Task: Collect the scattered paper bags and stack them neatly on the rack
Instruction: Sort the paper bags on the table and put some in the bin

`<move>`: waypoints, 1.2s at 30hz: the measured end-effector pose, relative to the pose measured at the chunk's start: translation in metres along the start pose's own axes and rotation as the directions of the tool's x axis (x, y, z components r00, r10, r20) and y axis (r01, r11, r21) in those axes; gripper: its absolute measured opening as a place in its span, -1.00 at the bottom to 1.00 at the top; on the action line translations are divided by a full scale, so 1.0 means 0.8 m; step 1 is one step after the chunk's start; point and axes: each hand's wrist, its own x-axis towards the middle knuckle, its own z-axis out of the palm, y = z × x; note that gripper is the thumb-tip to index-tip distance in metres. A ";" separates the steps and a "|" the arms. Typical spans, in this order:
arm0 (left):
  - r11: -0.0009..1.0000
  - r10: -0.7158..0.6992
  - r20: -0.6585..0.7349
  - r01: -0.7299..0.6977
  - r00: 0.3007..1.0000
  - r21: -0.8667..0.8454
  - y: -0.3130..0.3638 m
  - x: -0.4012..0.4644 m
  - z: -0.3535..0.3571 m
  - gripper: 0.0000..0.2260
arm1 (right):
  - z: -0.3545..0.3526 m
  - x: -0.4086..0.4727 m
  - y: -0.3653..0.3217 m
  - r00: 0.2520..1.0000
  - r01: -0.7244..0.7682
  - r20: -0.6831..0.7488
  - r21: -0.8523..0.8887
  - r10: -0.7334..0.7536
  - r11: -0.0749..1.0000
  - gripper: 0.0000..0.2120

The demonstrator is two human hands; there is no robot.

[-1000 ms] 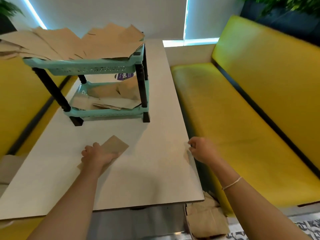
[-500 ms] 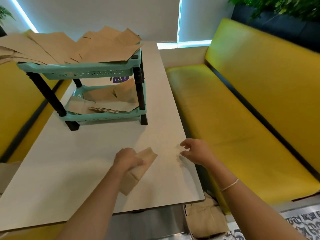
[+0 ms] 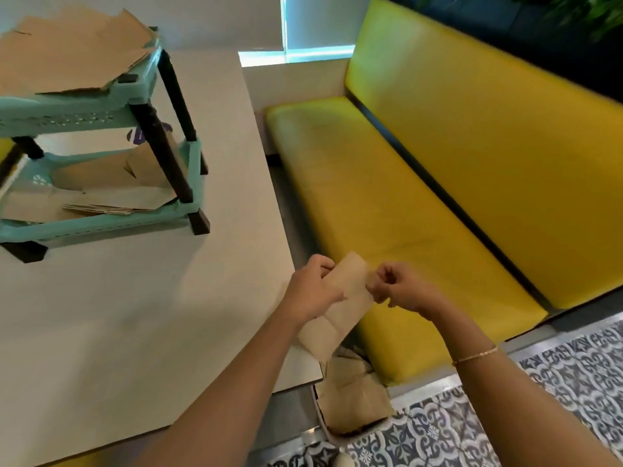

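Head view: flat, creased brown paper bag (image 3: 340, 308)

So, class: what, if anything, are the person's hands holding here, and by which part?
One flat brown paper bag. The left hand grips its left edge near the upper end; the right hand pinches the opposite edge.

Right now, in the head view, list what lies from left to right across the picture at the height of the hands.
White table → left hand → paper bag held between both hands → right hand → yellow bench seat.
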 end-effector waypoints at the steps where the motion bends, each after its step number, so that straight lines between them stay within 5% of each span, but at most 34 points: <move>1: 1.000 0.000 -0.032 0.000 0.999 0.006 0.005 0.004 0.007 -0.47 | -0.003 0.001 0.015 0.998 -0.017 -0.061 -0.039 0.014 0.999 -0.81; 6: 1.000 0.012 -0.162 -0.009 0.987 0.025 0.012 0.017 0.020 -0.50 | 0.018 0.014 0.097 0.979 -0.122 -0.194 -0.302 0.064 0.945 -0.83; 20: 0.994 -0.076 -0.347 0.098 0.935 0.046 -0.019 -0.008 0.018 -0.71 | 0.149 0.021 0.198 0.945 -0.139 0.166 -0.574 0.281 0.807 -0.72; 27: 0.991 -0.103 -0.388 0.130 0.916 0.044 -0.030 -0.017 -0.001 -0.74 | 0.137 0.034 0.175 0.946 -0.132 0.167 -0.587 0.279 0.799 -0.74; 36: 0.996 -0.079 -0.433 0.088 0.898 0.001 -0.049 -0.037 -0.067 -0.80 | 0.125 0.063 0.053 0.998 -0.036 0.036 -0.429 0.057 0.903 -0.77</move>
